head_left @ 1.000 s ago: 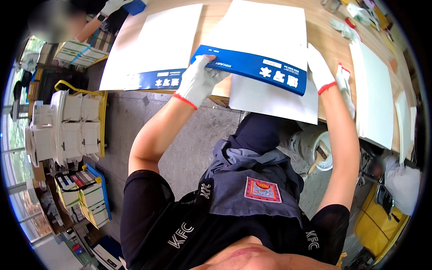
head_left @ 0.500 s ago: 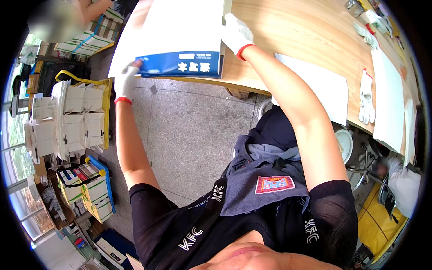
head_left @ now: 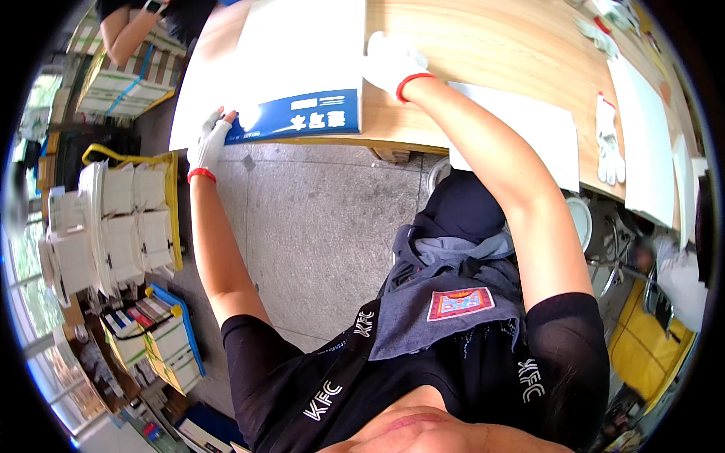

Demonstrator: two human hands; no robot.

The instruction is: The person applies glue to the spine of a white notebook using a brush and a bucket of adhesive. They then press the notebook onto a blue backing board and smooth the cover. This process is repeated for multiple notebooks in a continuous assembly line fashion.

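Head view: white sheet w/ blue band [head_left: 303, 64] is laid flat on wooden table [head_left: 483, 45], band along the near edge, table's L part. L hand [head_left: 210, 143], gloved in white w/ red cuff, is placed at the band's L end, fingertips bare; whether the corner is pinched or only touched can't be made out. R hand [head_left: 393, 62], gloved likewise, is held just beside the sheet's R edge, fingers partly bunched; contact w/ the edge, or anything grasped, can't be confirmed.

More white paper [head_left: 204, 83] is seen L of the banded sheet. Under the R forearm, a plain sheet [head_left: 555, 143] is partly hidden, its near edge at the table edge. Farther R, a loose glove [head_left: 610, 147] is left beside a paper stack [head_left: 642, 136]. Upper L, a co-worker's arm [head_left: 128, 36] is seen nr banded bundles [head_left: 124, 83].
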